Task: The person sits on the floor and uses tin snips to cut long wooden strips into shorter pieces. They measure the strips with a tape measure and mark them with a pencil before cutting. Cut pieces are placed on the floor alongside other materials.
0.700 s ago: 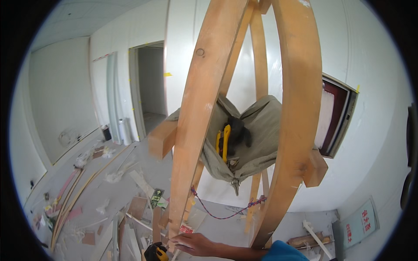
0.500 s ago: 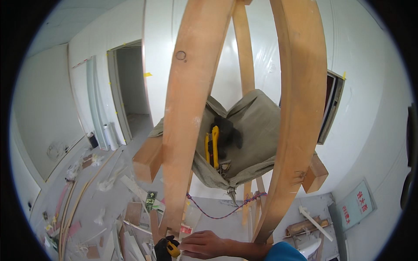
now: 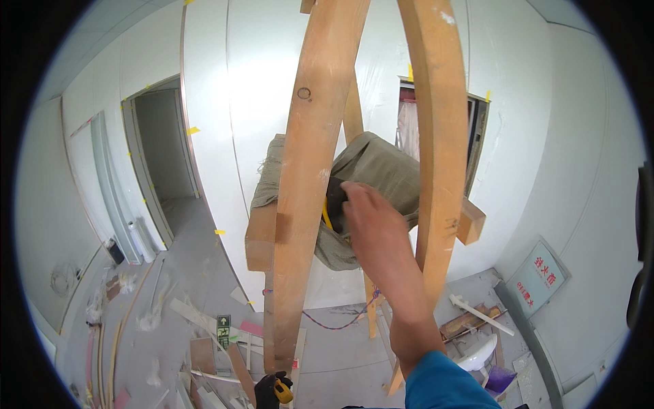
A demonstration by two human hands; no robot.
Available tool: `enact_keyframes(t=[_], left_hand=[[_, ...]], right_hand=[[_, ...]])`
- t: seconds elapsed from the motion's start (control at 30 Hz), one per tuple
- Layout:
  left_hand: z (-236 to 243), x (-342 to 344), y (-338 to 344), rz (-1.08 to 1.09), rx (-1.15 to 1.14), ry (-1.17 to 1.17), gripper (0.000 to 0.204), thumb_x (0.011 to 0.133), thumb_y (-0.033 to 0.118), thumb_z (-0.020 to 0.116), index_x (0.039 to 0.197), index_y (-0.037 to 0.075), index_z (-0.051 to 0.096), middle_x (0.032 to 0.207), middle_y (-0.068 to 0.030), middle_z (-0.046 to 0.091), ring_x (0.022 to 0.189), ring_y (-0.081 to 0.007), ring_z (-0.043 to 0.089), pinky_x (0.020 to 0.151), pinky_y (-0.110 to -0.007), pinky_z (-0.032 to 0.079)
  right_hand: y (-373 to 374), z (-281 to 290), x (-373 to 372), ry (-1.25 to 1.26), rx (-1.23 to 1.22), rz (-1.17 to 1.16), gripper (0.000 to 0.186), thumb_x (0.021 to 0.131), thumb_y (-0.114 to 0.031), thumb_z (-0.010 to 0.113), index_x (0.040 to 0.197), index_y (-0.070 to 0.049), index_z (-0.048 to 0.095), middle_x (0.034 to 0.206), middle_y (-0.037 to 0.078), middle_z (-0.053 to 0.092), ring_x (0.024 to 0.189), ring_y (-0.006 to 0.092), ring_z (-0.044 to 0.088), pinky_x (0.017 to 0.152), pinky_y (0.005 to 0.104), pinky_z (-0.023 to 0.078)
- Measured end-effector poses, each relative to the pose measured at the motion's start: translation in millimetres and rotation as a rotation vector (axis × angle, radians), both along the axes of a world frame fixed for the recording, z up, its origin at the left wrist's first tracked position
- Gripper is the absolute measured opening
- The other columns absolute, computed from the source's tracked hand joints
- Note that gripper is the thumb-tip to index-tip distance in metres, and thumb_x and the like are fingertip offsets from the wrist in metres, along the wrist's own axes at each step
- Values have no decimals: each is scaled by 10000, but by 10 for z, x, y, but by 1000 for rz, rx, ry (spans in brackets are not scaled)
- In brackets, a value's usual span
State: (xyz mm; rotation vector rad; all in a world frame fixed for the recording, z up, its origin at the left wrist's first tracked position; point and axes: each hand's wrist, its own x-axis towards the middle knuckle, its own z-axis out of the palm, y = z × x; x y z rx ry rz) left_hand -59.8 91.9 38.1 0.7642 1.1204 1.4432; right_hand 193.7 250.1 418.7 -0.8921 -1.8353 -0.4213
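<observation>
My left hand (image 3: 268, 391), in a black glove, is closed around a compact yellow-and-black tool that looks like a tape measure (image 3: 283, 391), beside the foot of the left wooden leg (image 3: 308, 136). Bare and with a blue sleeve behind it, my right hand (image 3: 371, 215) reaches into a grey-green canvas pouch (image 3: 385, 167) slung between the wooden legs. Its bent fingers grip what looks like a black glove (image 3: 335, 203) in the pouch. A yellow handle (image 3: 327, 215) shows beside the glove; the rest of the pouch's contents is hidden behind my hand.
The right wooden leg (image 3: 439, 123) rises close to my right forearm. A thin rope (image 3: 337, 326) hangs between the legs. Wood strips and scraps (image 3: 204, 354) litter the floor at left. A sign board (image 3: 538, 276) leans at the right wall, near a white plank (image 3: 482, 315).
My right hand has left its place beside my left hand and moved up into the canvas pouch, onto the black glove. My left hand still holds the yellow tape measure. The view has shifted.
</observation>
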Motion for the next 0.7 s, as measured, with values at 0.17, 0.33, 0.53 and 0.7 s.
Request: enact_keyframes(t=[0.17,0.33,0.53,0.7], left_hand=[[15,-76,87,-58,-7,-120,422,981,298,481,1086,-88,613,824,-185,683,738,-282,680,674,-366,570],[-166,-160,223,-113,22,-149,390,967,279,490,1078,-76,604,812,-189,677,696,-284,669,599,-372,568],[-326,-119,238,-152,89,-67,398,957,282,515,1070,-88,609,800,-188,678,706,-279,673,649,-370,567],[-301,-383,93,-82,76,-68,360,965,232,506,1073,-95,613,823,-175,684,736,-255,682,676,-359,571]], right_hand=[[649,36,-276,-372,-376,-149,202,814,-23,580,997,11,659,879,189,695,835,392,680,689,474,549],[1175,-127,-447,-469,-323,-85,151,782,-52,618,902,5,689,950,212,711,900,354,703,732,432,571],[1054,-28,-285,-193,-471,-226,318,843,-96,606,1107,69,542,936,248,694,910,362,695,757,446,561],[860,34,-440,255,-224,-322,255,850,-160,601,1036,10,565,871,212,674,809,398,671,707,491,541]])
